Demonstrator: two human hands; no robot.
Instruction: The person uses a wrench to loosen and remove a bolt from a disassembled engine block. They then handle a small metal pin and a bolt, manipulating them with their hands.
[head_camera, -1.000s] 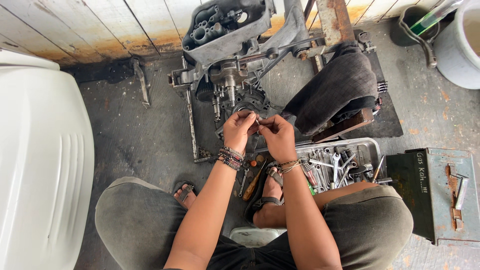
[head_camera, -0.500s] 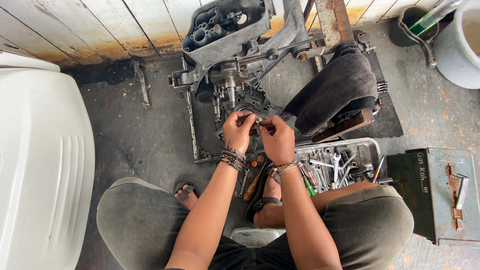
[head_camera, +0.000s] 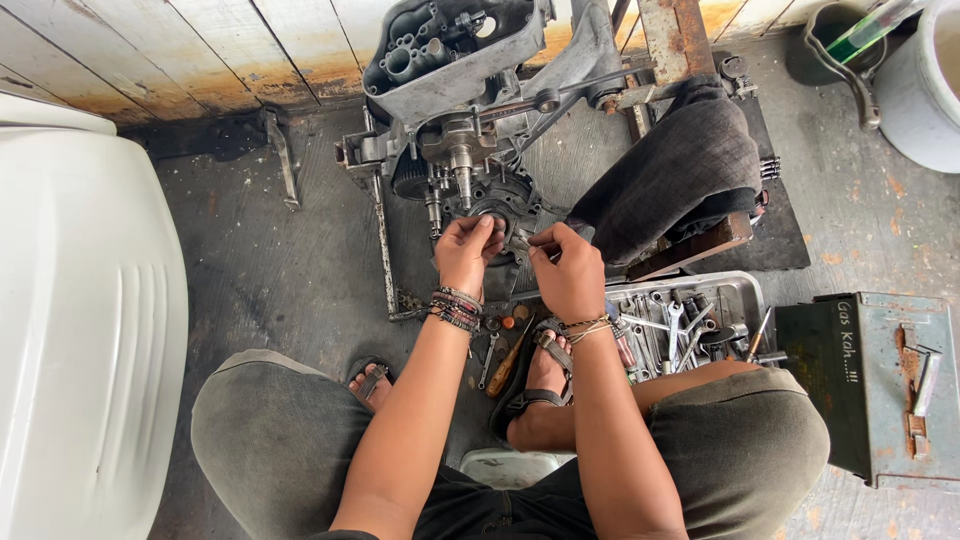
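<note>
While the person sits low over the concrete floor (head_camera: 300, 270), both hands meet just in front of the grey, greasy cast-metal engine block (head_camera: 450, 60), much as they did half a second ago. The left hand (head_camera: 468, 250), wrist wrapped in beaded bracelets, is curled around a dark round metal ring (head_camera: 497, 215), fingers closed on its rim. The right hand (head_camera: 570, 270) is pinched narrow on a small slim metal part (head_camera: 522, 243) whose tip reaches toward the ring; what exactly that part is cannot be told. Since the earlier frame the hands have barely shifted, the left fingers sitting a touch higher on the ring. Right of the right hand lies a shallow steel tray of spanners and sockets (head_camera: 745, 295), and beyond it a green metal box with a rusty latch (head_camera: 880, 390). Below the hands, by the sandalled foot, rests an orange-handled screwdriver (head_camera: 508, 360). Far left of the left hand stands a white moulded plastic panel (head_camera: 80, 300).
</note>
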